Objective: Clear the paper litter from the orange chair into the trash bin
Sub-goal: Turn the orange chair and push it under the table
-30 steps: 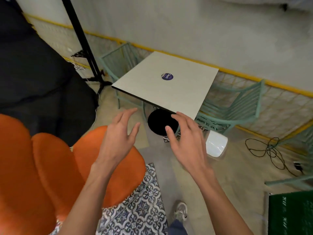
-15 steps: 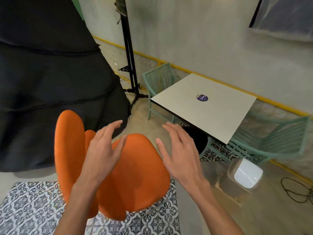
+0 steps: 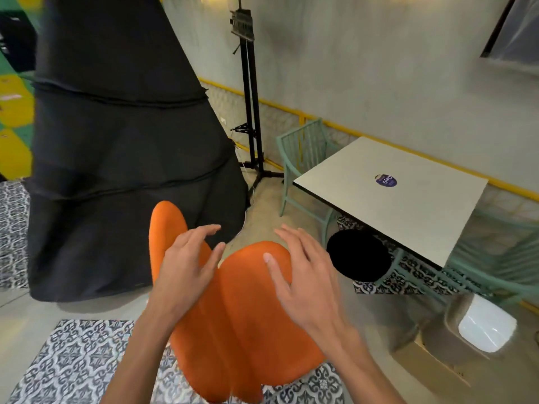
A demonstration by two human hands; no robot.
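Note:
The orange chair (image 3: 245,325) fills the lower middle of the view, seen from behind and above its rounded back lobes. My left hand (image 3: 186,266) hovers over the left lobe with fingers spread and holds nothing. Over the right lobe, my right hand (image 3: 303,275) is likewise spread and empty. A white-lidded trash bin (image 3: 484,330) stands on the floor at the lower right, lid closed. No paper litter shows; the seat is hidden behind the chair back and my hands.
A large black fabric cone (image 3: 116,147) stands left, with a black light stand (image 3: 250,112) behind it. A square pale table (image 3: 393,196) with a round black base (image 3: 358,255) and green metal chairs (image 3: 303,158) sit right. Patterned rug (image 3: 73,363) underfoot.
The view has swung left and up, so the chair moved from the left edge to the centre and the bin slid to the lower right. Both hands stayed spread and empty.

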